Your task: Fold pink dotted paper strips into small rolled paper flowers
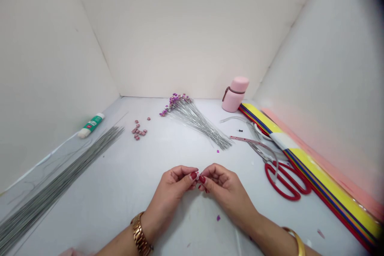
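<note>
My left hand and my right hand meet above the near middle of the table. Both are closed in a pinch, thumbs and fingertips together, on a tiny pale folded paper piece with red marks. Its exact shape is mostly hidden by the fingertips. Beyond the left hand lies a loose group of small pink folded paper stars. Straight ahead is a bunch of silvery wires tipped with small purple and pink pieces. A spotted pink paper strip curls across the scissors on the right.
Grey wires lie in a long bundle at left, near a green-and-white glue stick. Red-handled scissors and stacked coloured paper strips occupy the right. A pink flask stands by the back wall. Purple scraps lie nearby.
</note>
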Action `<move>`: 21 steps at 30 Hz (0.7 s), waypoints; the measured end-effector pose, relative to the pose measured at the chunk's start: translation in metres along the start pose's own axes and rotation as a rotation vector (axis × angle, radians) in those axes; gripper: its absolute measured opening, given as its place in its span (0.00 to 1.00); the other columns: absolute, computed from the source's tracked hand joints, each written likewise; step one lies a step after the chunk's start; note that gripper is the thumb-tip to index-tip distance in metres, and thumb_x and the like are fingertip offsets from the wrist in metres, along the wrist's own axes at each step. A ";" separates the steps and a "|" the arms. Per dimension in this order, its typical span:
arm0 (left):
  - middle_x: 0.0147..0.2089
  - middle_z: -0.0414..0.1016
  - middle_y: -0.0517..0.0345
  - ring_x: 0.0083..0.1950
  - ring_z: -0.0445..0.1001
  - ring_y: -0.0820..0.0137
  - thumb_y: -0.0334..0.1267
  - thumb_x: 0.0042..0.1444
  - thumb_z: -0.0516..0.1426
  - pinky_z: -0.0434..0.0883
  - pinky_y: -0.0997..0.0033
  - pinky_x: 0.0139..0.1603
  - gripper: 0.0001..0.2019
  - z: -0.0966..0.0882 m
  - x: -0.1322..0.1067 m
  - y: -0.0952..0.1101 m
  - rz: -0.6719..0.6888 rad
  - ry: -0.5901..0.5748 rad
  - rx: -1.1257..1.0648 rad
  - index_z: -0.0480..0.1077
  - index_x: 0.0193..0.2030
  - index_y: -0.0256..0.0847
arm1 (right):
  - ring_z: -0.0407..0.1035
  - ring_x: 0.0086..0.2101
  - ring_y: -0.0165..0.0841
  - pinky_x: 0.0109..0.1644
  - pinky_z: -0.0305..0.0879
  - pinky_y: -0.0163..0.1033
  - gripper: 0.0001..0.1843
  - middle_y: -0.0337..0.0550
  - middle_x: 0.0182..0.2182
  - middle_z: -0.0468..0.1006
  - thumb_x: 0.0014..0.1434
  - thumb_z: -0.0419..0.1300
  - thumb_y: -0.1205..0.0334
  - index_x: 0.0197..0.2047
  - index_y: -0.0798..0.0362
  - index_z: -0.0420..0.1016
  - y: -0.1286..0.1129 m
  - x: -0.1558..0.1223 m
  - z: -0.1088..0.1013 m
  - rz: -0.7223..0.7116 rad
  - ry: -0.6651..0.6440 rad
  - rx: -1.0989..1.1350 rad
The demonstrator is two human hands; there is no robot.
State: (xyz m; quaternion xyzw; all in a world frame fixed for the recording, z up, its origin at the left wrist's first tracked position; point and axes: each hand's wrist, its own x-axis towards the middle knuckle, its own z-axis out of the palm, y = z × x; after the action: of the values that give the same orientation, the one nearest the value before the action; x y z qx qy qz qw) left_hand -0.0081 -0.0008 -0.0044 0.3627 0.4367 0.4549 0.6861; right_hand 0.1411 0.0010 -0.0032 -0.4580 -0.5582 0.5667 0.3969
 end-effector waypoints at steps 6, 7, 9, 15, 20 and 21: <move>0.31 0.76 0.53 0.33 0.70 0.72 0.33 0.50 0.58 0.65 0.74 0.38 0.06 0.000 -0.001 0.000 0.003 -0.006 0.053 0.73 0.34 0.33 | 0.65 0.25 0.26 0.29 0.60 0.31 0.06 0.38 0.23 0.73 0.53 0.58 0.63 0.28 0.56 0.67 0.000 0.001 0.001 0.054 0.028 0.038; 0.31 0.76 0.53 0.33 0.70 0.72 0.34 0.50 0.58 0.65 0.74 0.38 0.06 0.000 -0.001 0.000 0.010 -0.013 0.061 0.73 0.34 0.34 | 0.65 0.25 0.26 0.29 0.60 0.31 0.06 0.38 0.22 0.73 0.52 0.58 0.63 0.28 0.56 0.67 0.000 0.002 0.001 0.055 0.030 0.050; 0.31 0.76 0.52 0.34 0.71 0.71 0.34 0.50 0.58 0.65 0.73 0.39 0.07 0.000 -0.002 0.001 0.027 -0.024 0.071 0.74 0.34 0.34 | 0.65 0.25 0.26 0.28 0.60 0.30 0.06 0.37 0.22 0.72 0.52 0.59 0.63 0.29 0.55 0.66 -0.001 0.002 0.001 0.060 0.041 0.081; 0.30 0.77 0.52 0.33 0.72 0.69 0.34 0.50 0.58 0.66 0.71 0.39 0.07 0.000 -0.002 0.001 0.039 -0.031 0.047 0.73 0.35 0.33 | 0.66 0.25 0.27 0.28 0.60 0.31 0.08 0.37 0.23 0.73 0.51 0.60 0.62 0.31 0.54 0.64 -0.003 0.002 0.002 0.071 0.040 0.099; 0.30 0.77 0.52 0.32 0.72 0.71 0.33 0.49 0.59 0.66 0.72 0.38 0.06 0.002 -0.001 0.003 -0.010 -0.008 -0.003 0.74 0.33 0.33 | 0.67 0.26 0.27 0.29 0.60 0.32 0.08 0.38 0.25 0.73 0.53 0.58 0.61 0.34 0.53 0.63 0.000 0.002 0.001 0.065 0.011 0.132; 0.30 0.77 0.52 0.32 0.72 0.71 0.33 0.49 0.59 0.66 0.72 0.38 0.06 0.002 -0.001 0.003 -0.021 -0.012 -0.014 0.74 0.33 0.33 | 0.66 0.26 0.27 0.29 0.60 0.32 0.08 0.38 0.25 0.73 0.53 0.58 0.62 0.34 0.54 0.63 0.000 0.002 0.001 0.063 0.007 0.138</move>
State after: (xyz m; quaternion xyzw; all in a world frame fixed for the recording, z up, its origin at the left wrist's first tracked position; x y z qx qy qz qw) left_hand -0.0071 -0.0010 -0.0010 0.3563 0.4330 0.4486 0.6959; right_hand 0.1398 0.0024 -0.0034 -0.4488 -0.5016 0.6144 0.4117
